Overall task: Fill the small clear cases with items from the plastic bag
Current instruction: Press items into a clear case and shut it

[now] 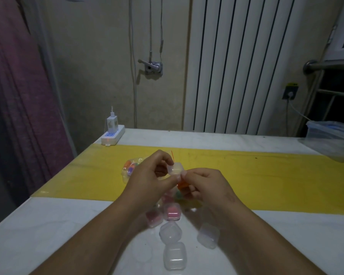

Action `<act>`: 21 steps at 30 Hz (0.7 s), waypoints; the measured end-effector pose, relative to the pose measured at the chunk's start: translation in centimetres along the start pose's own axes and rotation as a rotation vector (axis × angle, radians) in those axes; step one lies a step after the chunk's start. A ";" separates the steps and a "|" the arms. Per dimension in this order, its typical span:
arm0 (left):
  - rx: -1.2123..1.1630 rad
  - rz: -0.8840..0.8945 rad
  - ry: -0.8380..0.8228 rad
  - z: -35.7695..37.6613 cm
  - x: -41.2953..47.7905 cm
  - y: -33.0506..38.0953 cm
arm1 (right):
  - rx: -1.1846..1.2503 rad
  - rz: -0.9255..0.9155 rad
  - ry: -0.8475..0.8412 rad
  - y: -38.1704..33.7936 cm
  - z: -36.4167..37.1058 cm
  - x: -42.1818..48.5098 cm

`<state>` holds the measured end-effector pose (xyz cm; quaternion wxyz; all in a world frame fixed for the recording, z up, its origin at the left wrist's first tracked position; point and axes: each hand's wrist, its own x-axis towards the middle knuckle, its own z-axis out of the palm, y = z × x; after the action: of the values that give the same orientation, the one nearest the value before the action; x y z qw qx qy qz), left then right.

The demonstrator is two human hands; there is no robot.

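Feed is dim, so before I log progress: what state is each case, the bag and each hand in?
Held case: clear, pinched by both hands.
Left hand: grips the held case.
Right hand: pinches the case, holds an orange item.
Plastic bag: on table, still holding items.
Pink-filled case: closed.
Empty cases: closed, clear.

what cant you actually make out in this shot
- Held case, head view: open or closed unclear; fingers of the left hand and right hand cover its edges.
- Orange item: mostly hidden under the right hand.
- Bag: contents blurred, partly behind the left hand.
- Box: cut off by the right edge.
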<state>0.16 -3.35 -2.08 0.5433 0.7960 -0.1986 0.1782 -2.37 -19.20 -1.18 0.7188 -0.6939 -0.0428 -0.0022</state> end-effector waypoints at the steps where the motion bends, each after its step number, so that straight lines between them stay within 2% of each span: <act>1: 0.002 0.005 -0.004 0.0 -0.1 0.1 | 0.007 -0.002 -0.004 0.0 0.0 0.0; 21: 0.162 0.074 0.019 0.1 -0.2 -0.2 | -0.232 -0.103 0.106 0.9 0.0 0.7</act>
<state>0.09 -3.36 -2.43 0.4720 0.8278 -0.2077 0.2210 -1.58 -19.11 -2.00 0.6339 -0.7682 -0.0399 -0.0805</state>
